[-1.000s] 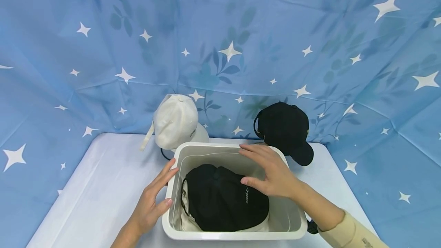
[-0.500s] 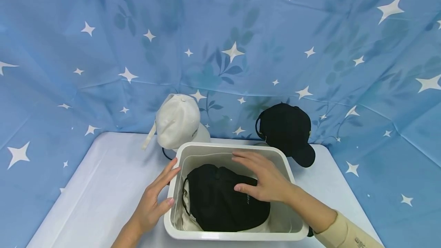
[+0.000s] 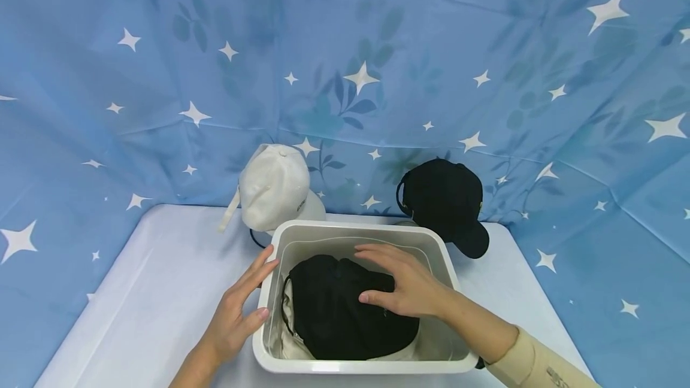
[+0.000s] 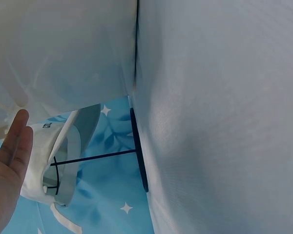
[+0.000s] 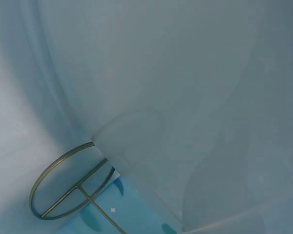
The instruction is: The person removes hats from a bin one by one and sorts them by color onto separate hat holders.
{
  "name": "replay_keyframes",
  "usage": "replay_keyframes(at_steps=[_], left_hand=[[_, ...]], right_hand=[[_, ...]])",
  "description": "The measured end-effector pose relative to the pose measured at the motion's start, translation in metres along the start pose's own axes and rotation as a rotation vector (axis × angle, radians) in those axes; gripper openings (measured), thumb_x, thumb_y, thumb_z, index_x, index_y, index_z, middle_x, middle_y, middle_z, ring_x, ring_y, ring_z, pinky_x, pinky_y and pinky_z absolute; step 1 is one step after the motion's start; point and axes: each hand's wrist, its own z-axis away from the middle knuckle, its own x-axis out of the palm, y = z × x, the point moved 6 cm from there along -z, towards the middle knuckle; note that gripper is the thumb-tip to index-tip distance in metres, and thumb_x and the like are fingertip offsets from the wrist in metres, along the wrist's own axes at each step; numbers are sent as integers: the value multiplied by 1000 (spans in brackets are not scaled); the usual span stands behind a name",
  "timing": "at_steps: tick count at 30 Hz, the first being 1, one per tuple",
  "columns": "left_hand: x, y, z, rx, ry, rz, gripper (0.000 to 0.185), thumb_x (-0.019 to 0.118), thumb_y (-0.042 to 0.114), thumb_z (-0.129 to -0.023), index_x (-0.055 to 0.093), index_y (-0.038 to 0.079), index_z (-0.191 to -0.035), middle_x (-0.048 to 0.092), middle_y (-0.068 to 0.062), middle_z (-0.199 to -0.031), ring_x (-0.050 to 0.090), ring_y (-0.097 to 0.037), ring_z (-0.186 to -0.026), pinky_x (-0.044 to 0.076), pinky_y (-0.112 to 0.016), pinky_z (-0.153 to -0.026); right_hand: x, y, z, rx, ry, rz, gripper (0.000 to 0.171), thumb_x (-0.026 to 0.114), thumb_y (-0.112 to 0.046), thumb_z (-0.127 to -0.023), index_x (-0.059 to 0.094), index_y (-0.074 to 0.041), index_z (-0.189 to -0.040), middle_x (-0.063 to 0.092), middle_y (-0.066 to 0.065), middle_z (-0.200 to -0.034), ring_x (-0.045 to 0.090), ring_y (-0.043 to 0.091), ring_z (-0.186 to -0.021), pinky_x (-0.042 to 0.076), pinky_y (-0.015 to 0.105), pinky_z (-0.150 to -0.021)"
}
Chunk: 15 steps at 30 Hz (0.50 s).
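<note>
A white plastic bin [image 3: 356,229] stands at the table's front centre. Inside it a black cap [image 3: 329,316] lies on top of a white cap [image 3: 291,343]. My right hand [image 3: 393,277] rests flat on the black cap's crown with fingers spread and fairly straight. My left hand [image 3: 250,289] lies open against the outside of the bin's left wall, thumb near the rim. In the left wrist view, the left hand [image 4: 7,170] shows at the lower left beside the bin wall [image 4: 63,48]. The right wrist view shows only the translucent bin wall [image 5: 185,97].
Behind the bin a white cap [image 3: 272,187] and a black cap [image 3: 444,196] sit on wire stands [image 5: 68,187] against the blue starred cloth [image 3: 345,47]. The white tabletop [image 3: 162,280] extends left and right of the bin.
My right hand has come down and to the left from the bin's far rim onto the black cap. The left hand has stayed at the bin's left wall.
</note>
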Motion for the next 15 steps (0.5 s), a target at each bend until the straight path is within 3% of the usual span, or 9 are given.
replay_keyframes(at_steps=[8,15], left_hand=[[-1,0,-1,6,0,5,67,55,4,-86,47,-6,-152,32,-25,-166,31,-27,-156,30,-22,-117],[0,0,-1,11,6,2,67,55,4,-86,48,-6,-152,32,-26,-166,32,-27,-155,30,-22,-117]], right_hand=[[4,0,-3,-5,-35,-63,62,82,-35,-90,63,-8,-143,59,6,-149,56,24,-138,47,53,-108],[6,-2,-4,-34,-44,-31,54,80,-32,-93,65,-9,-139,63,7,-144,59,23,-134,49,48,-107]])
